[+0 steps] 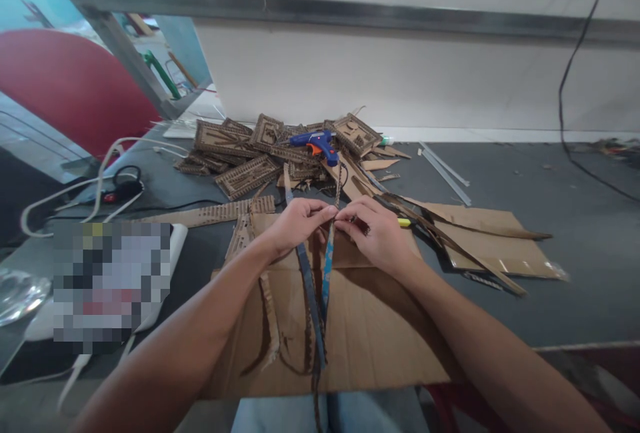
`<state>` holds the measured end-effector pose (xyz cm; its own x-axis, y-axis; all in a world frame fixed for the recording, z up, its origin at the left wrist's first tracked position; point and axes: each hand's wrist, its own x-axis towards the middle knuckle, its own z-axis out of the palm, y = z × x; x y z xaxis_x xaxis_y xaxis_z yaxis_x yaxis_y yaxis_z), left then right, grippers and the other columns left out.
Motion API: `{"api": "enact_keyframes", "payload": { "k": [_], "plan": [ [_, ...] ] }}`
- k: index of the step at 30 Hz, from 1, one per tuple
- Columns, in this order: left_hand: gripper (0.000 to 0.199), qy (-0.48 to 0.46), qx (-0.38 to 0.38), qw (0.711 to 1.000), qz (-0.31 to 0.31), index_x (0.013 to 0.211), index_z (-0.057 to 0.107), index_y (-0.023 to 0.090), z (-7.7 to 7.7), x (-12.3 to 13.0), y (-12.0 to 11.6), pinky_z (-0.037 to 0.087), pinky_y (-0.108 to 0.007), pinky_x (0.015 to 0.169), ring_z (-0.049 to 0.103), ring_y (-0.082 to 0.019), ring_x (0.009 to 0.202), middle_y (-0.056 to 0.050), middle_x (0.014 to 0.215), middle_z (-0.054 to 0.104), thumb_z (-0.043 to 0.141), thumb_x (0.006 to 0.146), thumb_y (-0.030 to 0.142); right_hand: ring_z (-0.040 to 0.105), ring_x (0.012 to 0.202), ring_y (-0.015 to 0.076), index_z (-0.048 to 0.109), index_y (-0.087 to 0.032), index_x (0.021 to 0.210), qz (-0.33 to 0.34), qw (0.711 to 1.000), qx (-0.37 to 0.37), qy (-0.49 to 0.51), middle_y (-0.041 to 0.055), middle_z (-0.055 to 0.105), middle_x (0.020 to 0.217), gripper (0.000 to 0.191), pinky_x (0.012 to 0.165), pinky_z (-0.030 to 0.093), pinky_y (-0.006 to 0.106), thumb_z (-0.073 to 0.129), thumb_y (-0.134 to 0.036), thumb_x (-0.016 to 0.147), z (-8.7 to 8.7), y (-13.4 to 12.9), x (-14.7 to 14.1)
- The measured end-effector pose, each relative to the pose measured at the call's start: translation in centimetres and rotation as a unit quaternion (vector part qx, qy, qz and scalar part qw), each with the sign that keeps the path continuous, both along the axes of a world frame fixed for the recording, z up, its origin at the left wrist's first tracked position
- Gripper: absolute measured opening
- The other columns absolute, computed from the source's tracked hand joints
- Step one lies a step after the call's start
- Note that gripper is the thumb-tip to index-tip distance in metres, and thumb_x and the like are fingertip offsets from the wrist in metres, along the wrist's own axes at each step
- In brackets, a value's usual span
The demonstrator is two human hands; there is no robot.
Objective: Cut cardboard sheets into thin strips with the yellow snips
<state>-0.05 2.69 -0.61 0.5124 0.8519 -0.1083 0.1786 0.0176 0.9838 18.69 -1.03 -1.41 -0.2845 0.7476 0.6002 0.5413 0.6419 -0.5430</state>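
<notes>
My left hand (304,223) and my right hand (373,227) meet over the middle of the table, fingertips pinched close together. Between them runs a narrow cardboard strip (327,273), its corrugated edge showing above the fingers and a blue printed face below. Beneath lies a large flat cardboard sheet (380,326). On that sheet, a darker blue-grey strip (309,293) and a torn, curled strip (271,313) rest to the left. Something yellow (404,222) pokes out beside my right hand; its kind cannot be made out.
A blue glue gun (320,143) lies on piled corrugated cardboard pieces (247,176) at the back. Long cardboard strips (470,253) and a cardboard piece (495,233) are to the right, near clear glue sticks (445,173). White cables (103,179) and a blurred-out device (173,253) occupy the left.
</notes>
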Motion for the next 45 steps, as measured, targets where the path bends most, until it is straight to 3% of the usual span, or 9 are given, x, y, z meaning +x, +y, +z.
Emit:
{"api": "enact_keyframes", "payload": {
  "k": [10,24,31,36,41,45],
  "plan": [
    [0.037,-0.016,0.007,1.000,0.006,0.075,0.060,0.014,-0.3,0.3,-0.1,0.045,-0.019,0.046,0.059,-0.009,0.046,0.002,0.059,0.062,0.064,0.086,0.049,0.056,0.082,0.0177,0.051,-0.022,0.089,0.040,0.997,-0.050,-0.040,0.0038,0.055,0.087,0.010,0.073,0.047,0.030,0.050,-0.015,0.095,-0.3,0.1,0.1],
    [0.044,-0.044,0.005,0.999,0.031,0.075,0.062,0.012,-0.6,0.8,0.0,0.052,-0.021,0.047,0.058,-0.009,0.047,0.001,0.060,0.062,0.066,0.083,0.056,0.052,0.079,0.0191,0.045,-0.023,0.089,0.024,0.997,-0.041,-0.066,0.0048,0.051,0.088,0.010,0.071,0.045,0.032,0.046,-0.014,0.095,-0.4,0.3,0.1],
    [0.042,-0.078,-0.012,0.996,0.036,0.077,0.064,0.012,-1.0,0.6,0.4,0.054,-0.022,0.048,0.059,-0.010,0.051,0.001,0.061,0.062,0.067,0.083,0.053,0.055,0.078,0.0180,0.050,-0.022,0.088,0.021,0.999,-0.018,-0.038,0.0040,0.055,0.085,0.011,0.069,0.047,0.030,0.050,-0.012,0.093,-0.4,0.2,0.0],
    [0.041,-0.084,-0.008,0.996,0.029,0.082,0.065,0.012,-1.1,0.3,0.6,0.055,-0.022,0.051,0.061,-0.010,0.052,0.001,0.065,0.064,0.067,0.084,0.053,0.057,0.067,0.0140,0.060,-0.021,0.094,-0.007,1.000,-0.025,0.003,0.0039,0.061,0.089,0.005,0.062,0.049,0.028,0.063,-0.020,0.091,-0.2,0.0,0.0],
    [0.041,-0.063,-0.001,0.998,0.027,0.086,0.065,0.011,-0.7,0.2,0.3,0.051,-0.020,0.051,0.063,-0.010,0.049,0.000,0.065,0.067,0.067,0.084,0.052,0.065,0.079,0.0172,0.067,-0.023,0.093,0.003,1.000,0.019,0.006,0.0043,0.068,0.090,0.004,0.072,0.054,0.030,0.067,-0.020,0.090,-0.2,0.1,0.1],
    [0.042,-0.061,-0.004,0.998,0.014,0.088,0.067,0.011,-0.5,0.0,0.3,0.051,-0.020,0.051,0.063,-0.010,0.049,-0.001,0.068,0.068,0.070,0.082,0.052,0.066,0.077,0.0163,0.069,-0.023,0.089,0.005,0.999,0.031,0.017,0.0032,0.069,0.085,0.005,0.071,0.054,0.029,0.068,-0.018,0.089,-0.2,0.1,0.1]
  ]
}}
